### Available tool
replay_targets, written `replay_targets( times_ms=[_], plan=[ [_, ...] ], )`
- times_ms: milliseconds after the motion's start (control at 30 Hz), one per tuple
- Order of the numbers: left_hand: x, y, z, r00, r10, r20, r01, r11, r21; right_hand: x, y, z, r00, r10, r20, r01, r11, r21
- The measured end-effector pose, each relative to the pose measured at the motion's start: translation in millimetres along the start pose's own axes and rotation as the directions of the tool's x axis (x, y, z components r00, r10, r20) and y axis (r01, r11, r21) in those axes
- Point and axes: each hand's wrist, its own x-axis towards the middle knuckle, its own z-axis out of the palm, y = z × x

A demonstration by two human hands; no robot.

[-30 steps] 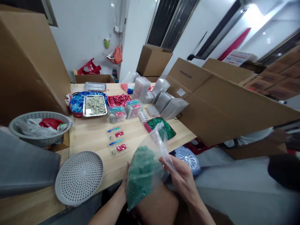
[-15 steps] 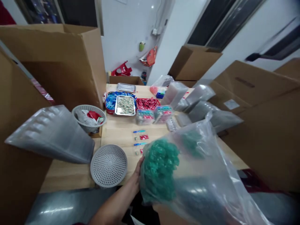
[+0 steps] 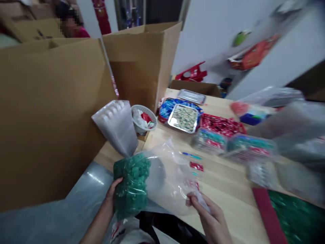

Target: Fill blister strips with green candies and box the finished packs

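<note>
A clear plastic bag (image 3: 167, 176) lies sideways in front of me, over the table's near edge. Green pieces (image 3: 134, 179) are bunched at its left end; their kind I cannot make out. My left hand (image 3: 113, 195) is closed on that filled end, its thumb pressing the plastic. At the other end, my right hand (image 3: 207, 211) pinches the gathered plastic. Behind the bag, a blue pen (image 3: 191, 156) and a small red packet (image 3: 196, 166) lie on the table.
A stack of clear trays (image 3: 118, 127) leans beside a grey basket (image 3: 144, 118). Farther back are a metal tray of small pale pieces (image 3: 183, 118) and a red tray of red packets (image 3: 220, 124). Tall cardboard boxes (image 3: 50, 122) stand left. A red-edged container of green pieces (image 3: 269, 213) is front right.
The view has swung left. The bag of green pieces has come left across my body and now hides most of the round grey sieve. My right hand has come into view, gripping the bag's end.
</note>
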Motion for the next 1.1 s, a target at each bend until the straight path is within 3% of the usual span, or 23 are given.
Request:
replay_targets(
  times_ms=[100, 200, 333, 500, 700, 800, 900, 1100],
  plan=[
    [-25.4, -9.7, -15.7, 0.982, 0.102, -0.157, -0.112, 0.992, -0.056, 37.0, 36.4, 13.9, 0.974, 0.18, 0.135, -0.203, 0.963, 0.177],
    [-42.8, -29.6, -21.3, 0.95, 0.157, -0.27, -0.195, 0.974, -0.118, 64.3, 63.1, 20.4, 0.911, 0.3, 0.281, -0.376, 0.886, 0.273],
    [-49.5, -51.9, -23.9, 0.893, 0.215, -0.396, -0.301, 0.939, -0.169, 90.9, 80.1, 25.1, 0.816, 0.359, 0.453, -0.503, 0.828, 0.249],
    [-59.8, -64.5, -33.4, 0.823, 0.269, -0.5, -0.375, 0.919, -0.123, 98.5, 95.9, 32.4, 0.714, 0.444, 0.541, -0.61, 0.773, 0.171],
    [-72.8, -62.4, -33.2, 0.771, 0.347, -0.534, -0.429, 0.903, -0.032, 91.5, 103.6, 35.9, 0.703, 0.406, 0.584, -0.56, 0.823, 0.101],
    [-75.5, -53.4, -25.4, 0.738, 0.435, -0.516, -0.482, 0.875, 0.047, 103.2, 93.8, 39.5, 0.718, 0.278, 0.638, -0.358, 0.934, -0.005],
    [-79.3, -43.9, -17.0, 0.696, 0.524, -0.491, -0.539, 0.833, 0.125, 122.7, 80.0, 52.8, 0.725, 0.189, 0.663, -0.176, 0.98, -0.087],
    [-90.2, -28.5, -1.9, 0.657, 0.561, -0.504, -0.572, 0.806, 0.151, 146.5, 65.2, 87.2, 0.727, 0.229, 0.647, -0.306, 0.952, 0.007]
  ],
)
